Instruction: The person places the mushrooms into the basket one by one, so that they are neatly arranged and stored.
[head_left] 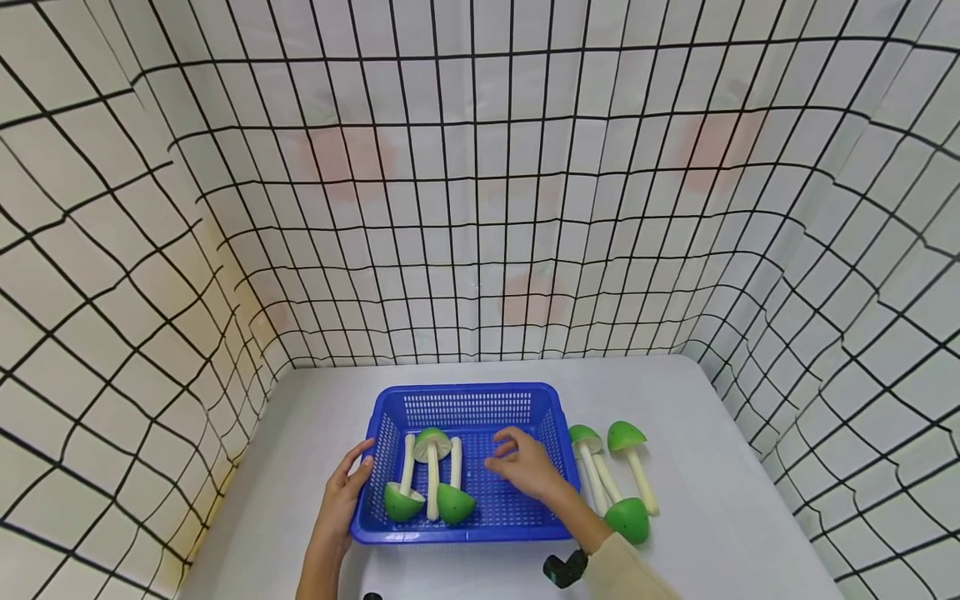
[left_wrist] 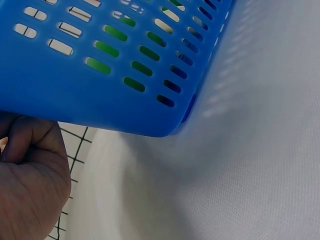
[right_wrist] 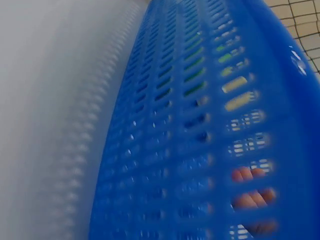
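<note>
A blue plastic basket [head_left: 465, 536] with slotted walls stands on the white table. Inside its left half lie three toy mushrooms with green caps and pale stems: a left one [head_left: 403, 502], a middle one [head_left: 432, 454] and a right one [head_left: 455, 502]. My left hand [head_left: 341, 500] grips the basket's left rim; in the left wrist view its bent fingers meet the rim. Over the basket's right half hovers my right hand [head_left: 525, 467], fingers loosely bent, nothing between them. Through the slots in the right wrist view, some fingertips [right_wrist: 250, 200] show.
Right of the basket, more green-capped mushrooms lie on the table: one upright-lying [head_left: 627, 437], one beside the basket [head_left: 586, 437], and one with its cap toward me [head_left: 628, 521]. A dark object [head_left: 566, 569] is by my right wrist. Black-gridded white cloth [head_left: 480, 208] surrounds the table.
</note>
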